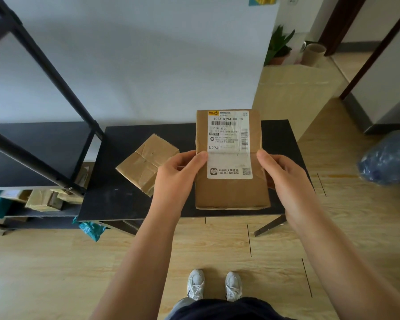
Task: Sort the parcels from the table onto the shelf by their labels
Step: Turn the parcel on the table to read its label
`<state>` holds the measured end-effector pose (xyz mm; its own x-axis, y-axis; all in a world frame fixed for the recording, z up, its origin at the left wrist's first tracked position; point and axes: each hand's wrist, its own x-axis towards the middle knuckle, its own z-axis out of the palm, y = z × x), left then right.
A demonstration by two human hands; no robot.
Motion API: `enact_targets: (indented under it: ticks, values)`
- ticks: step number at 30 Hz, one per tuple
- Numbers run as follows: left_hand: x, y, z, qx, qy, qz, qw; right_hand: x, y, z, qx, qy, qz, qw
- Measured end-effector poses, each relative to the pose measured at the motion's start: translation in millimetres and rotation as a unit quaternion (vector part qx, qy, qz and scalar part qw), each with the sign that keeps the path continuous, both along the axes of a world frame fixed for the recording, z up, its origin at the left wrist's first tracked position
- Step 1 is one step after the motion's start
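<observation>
Beside the shelf (pixel 39 139) and desk (pixel 116 199), checking the held parcel (pixel 231 192).
The shelf is standing off the desk's left edge. The held parcel is hanging above the desk's right half, with a second parcel (pixel 146 162) lying toward the left. The left hand (pixel 178 174) and right hand (pixel 280 172) are gripping its side edges, thumbs curled over the front. The left thumb is touching the label (pixel 229 144), so sliding it clear should be making the code easier to read.

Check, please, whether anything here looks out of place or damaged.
A crumpled teal bag pokes out below the table's near left corner. The taped box on the table lies askew, its tape wrinkled.
</observation>
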<state>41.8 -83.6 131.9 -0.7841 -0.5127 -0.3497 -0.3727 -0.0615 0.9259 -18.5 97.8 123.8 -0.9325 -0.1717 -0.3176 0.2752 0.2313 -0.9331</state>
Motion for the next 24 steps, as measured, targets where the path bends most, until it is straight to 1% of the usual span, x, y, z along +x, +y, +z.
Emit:
enact_targets:
  ticks: [9, 13, 16, 24]
  values:
    - [0, -2, 6, -0.028, 0.019, 0.011, 0.999, 2, -2, 10, -0.024, 0.001, 0.015, 1.0]
    - [1, -3, 11, -0.03, 0.039, 0.012, 0.999, 2, -2, 14, -0.04, 0.016, 0.012, 0.999]
    - [4, -5, 17, -0.032, 0.059, 0.002, 0.998, 3, 0, 19, -0.067, 0.029, 0.012, 0.997]
    - [5, -4, 25, -0.075, 0.081, -0.023, 0.994, 2, 4, 29, -0.115, 0.048, 0.007, 0.992]
